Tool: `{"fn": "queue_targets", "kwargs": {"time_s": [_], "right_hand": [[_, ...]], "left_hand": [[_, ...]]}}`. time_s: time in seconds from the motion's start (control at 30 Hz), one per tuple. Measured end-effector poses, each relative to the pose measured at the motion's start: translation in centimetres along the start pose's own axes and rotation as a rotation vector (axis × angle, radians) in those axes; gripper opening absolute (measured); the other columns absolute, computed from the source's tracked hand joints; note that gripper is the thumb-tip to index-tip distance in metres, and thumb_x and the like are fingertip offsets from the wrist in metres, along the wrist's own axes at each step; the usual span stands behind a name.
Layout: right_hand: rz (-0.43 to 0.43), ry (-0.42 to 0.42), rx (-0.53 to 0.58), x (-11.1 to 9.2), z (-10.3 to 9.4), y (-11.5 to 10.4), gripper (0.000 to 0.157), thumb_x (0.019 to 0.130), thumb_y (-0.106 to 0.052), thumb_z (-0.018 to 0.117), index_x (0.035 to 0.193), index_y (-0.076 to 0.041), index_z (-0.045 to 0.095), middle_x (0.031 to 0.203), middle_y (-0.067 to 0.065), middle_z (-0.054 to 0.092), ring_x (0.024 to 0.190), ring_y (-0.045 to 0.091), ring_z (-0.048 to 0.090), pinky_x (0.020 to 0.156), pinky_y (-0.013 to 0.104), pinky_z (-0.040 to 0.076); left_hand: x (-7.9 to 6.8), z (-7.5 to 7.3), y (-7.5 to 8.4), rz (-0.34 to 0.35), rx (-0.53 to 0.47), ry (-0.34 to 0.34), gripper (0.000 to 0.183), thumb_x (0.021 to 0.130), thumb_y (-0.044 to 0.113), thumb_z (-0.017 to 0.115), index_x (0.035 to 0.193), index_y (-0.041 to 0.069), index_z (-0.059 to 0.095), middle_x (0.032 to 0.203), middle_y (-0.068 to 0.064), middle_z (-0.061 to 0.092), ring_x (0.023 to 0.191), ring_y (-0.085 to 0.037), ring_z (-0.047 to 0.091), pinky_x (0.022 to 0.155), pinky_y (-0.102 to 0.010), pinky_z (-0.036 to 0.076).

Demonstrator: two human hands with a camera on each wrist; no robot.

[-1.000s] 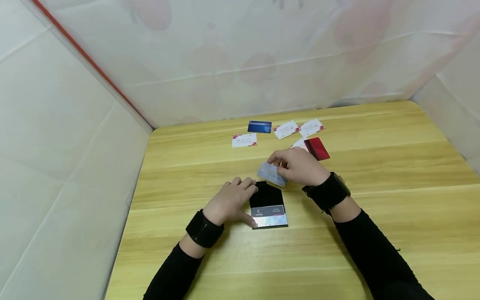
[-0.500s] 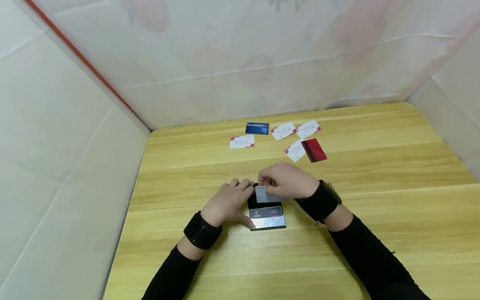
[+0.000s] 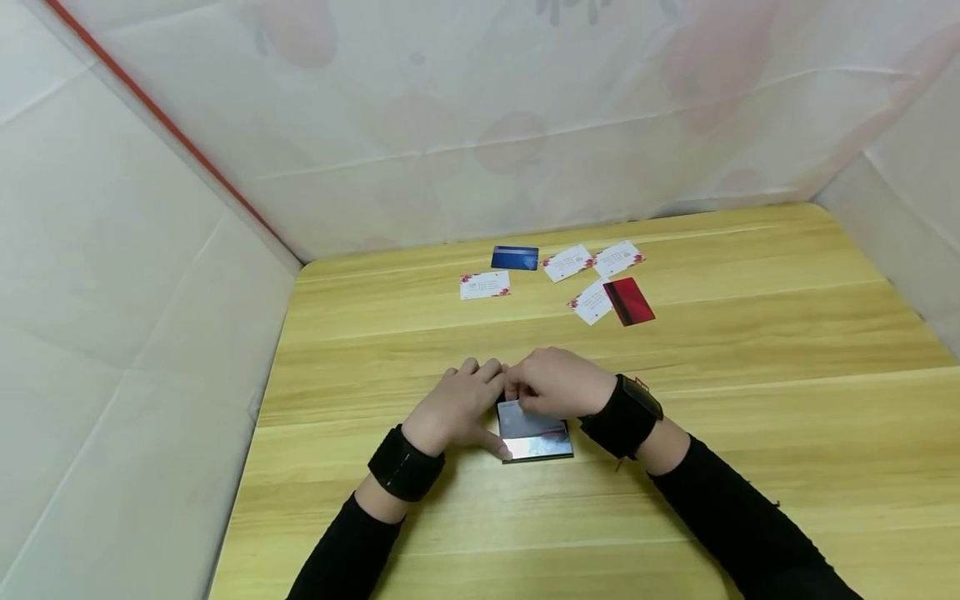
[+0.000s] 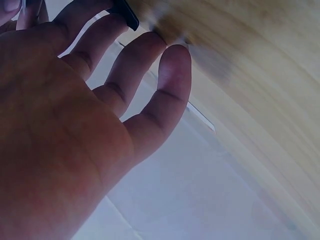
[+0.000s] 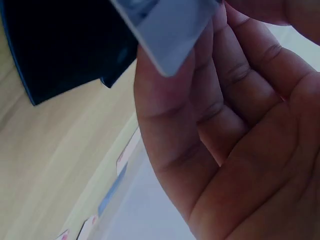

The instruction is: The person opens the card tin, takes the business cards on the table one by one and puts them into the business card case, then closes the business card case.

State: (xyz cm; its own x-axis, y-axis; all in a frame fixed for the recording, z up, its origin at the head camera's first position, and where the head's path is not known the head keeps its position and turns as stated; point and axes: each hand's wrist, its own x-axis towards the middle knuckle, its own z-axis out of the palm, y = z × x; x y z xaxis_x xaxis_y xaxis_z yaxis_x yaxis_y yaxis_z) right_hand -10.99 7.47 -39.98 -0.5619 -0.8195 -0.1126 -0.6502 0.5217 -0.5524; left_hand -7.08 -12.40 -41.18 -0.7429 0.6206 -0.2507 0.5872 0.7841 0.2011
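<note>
A black card holder [image 3: 540, 457] with a shiny silvery front lies flat on the wooden table. My left hand [image 3: 453, 408] holds its left side, thumb at the near corner and fingertips at the far one. In the left wrist view, fingertips meet the dark edge of the holder [image 4: 129, 15]. My right hand [image 3: 562, 383] pinches a pale grey-blue card [image 3: 513, 417] over the holder, its lower edge at the front pocket; how deep it sits is hidden. The right wrist view shows the card [image 5: 175, 35] between thumb and fingers, beside the holder's black inside [image 5: 60, 45].
Farther back on the table [image 3: 375, 333] lie a blue card [image 3: 514, 257], a red card [image 3: 632, 302] with a dark stripe, and several white flowered cards, one [image 3: 484, 285] at the left. The red card overlaps a white card [image 3: 590, 302]. A pale cloth wall [image 3: 480, 125] rises behind.
My right hand has brought the pale card from beyond the holder down toward me, onto its front pocket. The left hand keeps its hold on the holder.
</note>
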Motion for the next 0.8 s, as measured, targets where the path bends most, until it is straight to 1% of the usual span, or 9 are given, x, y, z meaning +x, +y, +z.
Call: {"fn": "queue_targets", "kwargs": {"time_s": [0.2,0.33,0.5,0.8], "right_hand": [[0.008,-0.001,-0.008,0.04,0.32,0.04,0.013,0.084,-0.005,0.068,0.081,-0.018,0.068,0.069,-0.012,0.055,0.062,0.005,0.049,0.062,0.025,0.043],[0.020,-0.024,-0.004,0.08,0.42,0.04,0.013,0.084,-0.006,0.070,0.081,-0.019,0.068,0.067,-0.013,0.055,0.061,0.003,0.049,0.061,0.024,0.044],[0.041,-0.048,-0.013,0.19,0.58,0.00,0.013,0.084,-0.007,0.070,0.080,-0.019,0.068,0.065,-0.013,0.055,0.060,0.004,0.049,0.060,0.024,0.043],[0.060,-0.057,-0.032,0.39,0.87,-0.07,0.013,0.083,-0.008,0.071,0.080,-0.021,0.069,0.066,-0.014,0.055,0.061,0.004,0.050,0.061,0.025,0.043]], "left_hand": [[0.16,0.15,-0.03,-0.001,0.010,-0.005,0.110,0.059,0.073,0.079,0.146,0.016,0.046,0.137,0.002,0.050,0.113,-0.022,0.048,0.091,-0.045,0.047],[0.15,0.26,-0.08,-0.006,0.024,-0.005,0.111,0.059,0.074,0.079,0.147,0.015,0.045,0.139,0.002,0.049,0.114,-0.023,0.048,0.093,-0.046,0.047],[0.13,0.41,-0.10,-0.005,0.022,-0.002,0.108,0.059,0.074,0.078,0.145,0.017,0.048,0.141,0.003,0.047,0.115,-0.023,0.047,0.093,-0.045,0.047],[-0.01,0.46,-0.12,-0.002,0.019,0.010,0.104,0.059,0.074,0.078,0.142,0.018,0.050,0.141,0.003,0.047,0.114,-0.022,0.046,0.090,-0.044,0.047]]}}
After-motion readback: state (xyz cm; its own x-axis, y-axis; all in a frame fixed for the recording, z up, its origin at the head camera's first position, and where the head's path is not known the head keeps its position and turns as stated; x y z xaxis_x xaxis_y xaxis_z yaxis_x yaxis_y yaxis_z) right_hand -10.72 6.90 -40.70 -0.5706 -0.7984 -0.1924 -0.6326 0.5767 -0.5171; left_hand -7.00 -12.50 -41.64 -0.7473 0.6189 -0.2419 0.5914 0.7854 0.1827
